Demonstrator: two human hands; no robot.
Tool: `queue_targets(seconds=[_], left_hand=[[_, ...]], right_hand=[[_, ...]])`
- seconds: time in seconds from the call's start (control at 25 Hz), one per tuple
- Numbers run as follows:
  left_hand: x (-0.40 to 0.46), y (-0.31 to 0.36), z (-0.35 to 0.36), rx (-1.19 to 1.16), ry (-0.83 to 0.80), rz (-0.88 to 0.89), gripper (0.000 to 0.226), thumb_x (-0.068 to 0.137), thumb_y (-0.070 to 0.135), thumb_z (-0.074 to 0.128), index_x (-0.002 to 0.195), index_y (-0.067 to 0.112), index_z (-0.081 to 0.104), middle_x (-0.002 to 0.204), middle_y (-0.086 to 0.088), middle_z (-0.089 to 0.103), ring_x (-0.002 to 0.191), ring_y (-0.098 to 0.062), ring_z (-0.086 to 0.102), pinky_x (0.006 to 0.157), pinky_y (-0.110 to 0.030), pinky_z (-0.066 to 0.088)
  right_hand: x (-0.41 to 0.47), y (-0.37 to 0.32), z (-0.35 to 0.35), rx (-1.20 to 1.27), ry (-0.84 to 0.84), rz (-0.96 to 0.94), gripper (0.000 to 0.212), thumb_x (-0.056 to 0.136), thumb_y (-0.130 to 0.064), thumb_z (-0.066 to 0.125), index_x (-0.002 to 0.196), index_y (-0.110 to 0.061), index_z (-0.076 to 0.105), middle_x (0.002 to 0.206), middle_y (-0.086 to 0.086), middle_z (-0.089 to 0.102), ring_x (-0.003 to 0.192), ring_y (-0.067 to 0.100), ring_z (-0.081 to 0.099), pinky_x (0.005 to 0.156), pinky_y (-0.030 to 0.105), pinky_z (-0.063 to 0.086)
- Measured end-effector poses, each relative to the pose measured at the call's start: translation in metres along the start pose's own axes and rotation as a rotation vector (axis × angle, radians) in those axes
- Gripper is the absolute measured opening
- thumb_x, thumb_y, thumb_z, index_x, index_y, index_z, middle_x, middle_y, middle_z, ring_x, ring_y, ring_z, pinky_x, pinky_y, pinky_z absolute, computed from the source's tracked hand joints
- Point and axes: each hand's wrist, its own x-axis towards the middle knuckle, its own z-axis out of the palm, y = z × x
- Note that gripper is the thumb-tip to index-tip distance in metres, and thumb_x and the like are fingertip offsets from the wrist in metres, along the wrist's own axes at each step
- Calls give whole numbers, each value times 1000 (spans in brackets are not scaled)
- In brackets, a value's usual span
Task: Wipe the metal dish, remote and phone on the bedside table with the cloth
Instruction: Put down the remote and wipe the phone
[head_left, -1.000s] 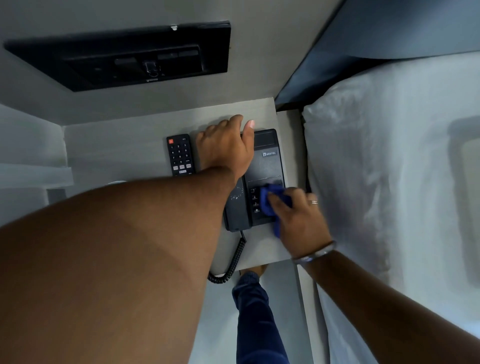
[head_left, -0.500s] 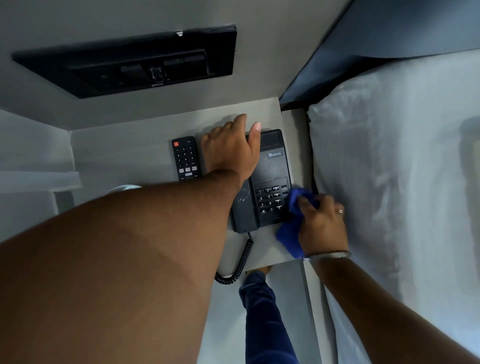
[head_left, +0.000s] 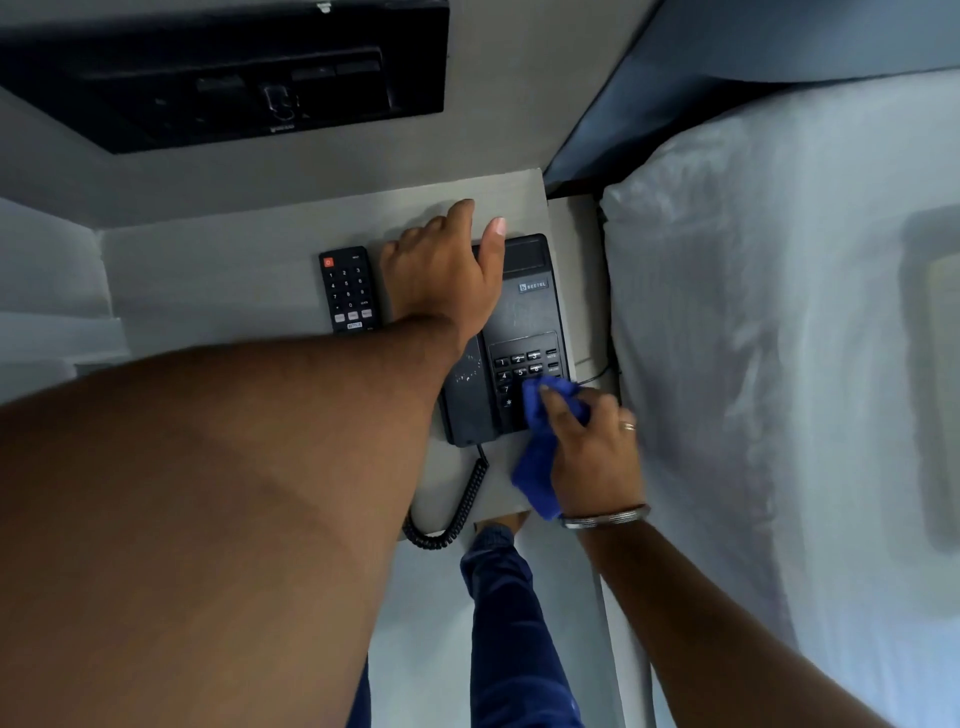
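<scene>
A black desk phone (head_left: 530, 317) lies on the pale bedside table (head_left: 234, 280). My left hand (head_left: 447, 270) rests on the top of its handset, thumb stretched along the phone body. My right hand (head_left: 592, 447) grips a blue cloth (head_left: 537, 457) and presses its upper end on the lower right keys of the keypad. A black remote (head_left: 349, 291) lies just left of my left hand, apart from the phone. The metal dish is hidden behind my left forearm.
The phone's coiled cord (head_left: 457, 509) hangs over the table's front edge. White bedding (head_left: 779, 364) rises close on the right. A black wall panel (head_left: 223, 78) sits above the table. My leg in blue trousers (head_left: 514, 623) stands below the table edge.
My right hand swept the cloth from the keypad out to the phone's right edge, then back onto the lower keys. My left hand stayed on the handset.
</scene>
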Motion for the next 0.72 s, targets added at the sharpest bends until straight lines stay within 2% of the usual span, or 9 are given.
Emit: queue_targets(seconds=[0.08,0.12,0.2,0.28,0.4,0.48,0.6,0.64,0.72], left_hand=[[1,0,-1,-3,1,-4,62,96,54,20,129,17,59,112,-8,74,101,-34,65,85,-43,41],[2,0,-1,-3,0,-5,63,96,54,20,129,17,58,112,-8,74,101,-34,65,85,-43,41],[1,1,0,-1,-1,-1,63,96,55,20,129,17,59,110,-8,74,100,-34,66,84,-42,41],[1,1,1,0,9,-1,62,96,54,21,128,17,59,109,-8,74,99,-34,66,83,-42,41],[2,0,2,-4,13,9,62,97,54,22,129,17,59,110,-8,74,99,-34,66,84,-42,42],[1,0,2,2,10,22,61,97,54,22,130,17,58,111,-8,74,99,-34,66,84,-43,42],[2,1,2,12,4,23,61,98,55,22,131,17,57,112,-7,74,100,-34,66,85,-43,42],[2,1,2,15,4,17,61,98,55,22,131,17,57,112,-7,74,100,-33,66,85,-43,42],[2,1,4,10,6,12,61,98,55,23,131,17,57,111,-7,74,100,-33,66,85,-43,42]], right_hand=[[-2,13,0,12,18,205,45,74,3,59,117,-8,63,106,31,54,85,51,51,65,54,53],[-3,15,0,20,28,245,47,73,6,61,118,-7,62,108,32,53,87,51,50,68,55,52],[-8,11,6,34,55,125,47,72,0,67,118,-8,62,107,31,55,85,49,52,65,48,52],[-14,-7,14,58,14,-42,48,69,-7,72,117,-10,63,107,30,58,82,46,55,62,42,51],[-13,-17,22,39,-55,-166,60,57,-4,80,114,-12,66,101,27,62,75,43,58,58,41,54],[-10,-3,20,18,-80,-193,64,57,-4,81,118,-14,65,103,26,62,76,43,59,58,44,56],[-14,10,13,111,-76,55,60,69,-3,75,126,-13,58,112,29,55,86,44,56,65,45,56],[-15,6,9,173,-52,125,56,73,-3,71,127,-12,56,112,28,53,88,42,55,67,42,55],[-7,-7,2,318,15,118,46,79,-9,61,125,-6,56,109,25,52,88,32,51,71,29,48]])
